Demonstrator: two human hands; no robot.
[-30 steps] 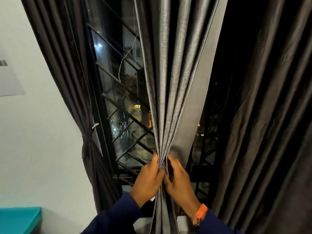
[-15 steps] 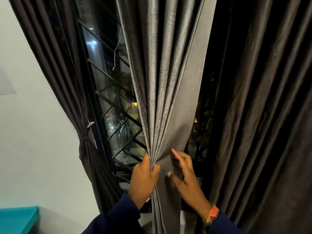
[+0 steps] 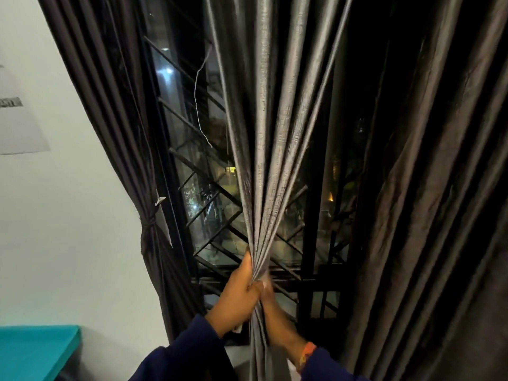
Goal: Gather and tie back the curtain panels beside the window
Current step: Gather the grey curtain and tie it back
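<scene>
Middle panel (image 3: 270, 149) was bunched at the window (image 3: 192, 166), fisted by the left hand (image 3: 238, 294). Right hand (image 3: 275, 312) was pressed against the bunch; its grip couldn't be told. Left panel (image 3: 148, 243) was tied.

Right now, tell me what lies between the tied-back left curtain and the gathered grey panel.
In the head view, only the window with its black grille and a dangling thin cord.

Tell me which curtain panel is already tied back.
The far-left panel against the white wall: a tie cinches its waist. The middle panel is only bunched in both hands, and the right panel hangs loose.
</scene>
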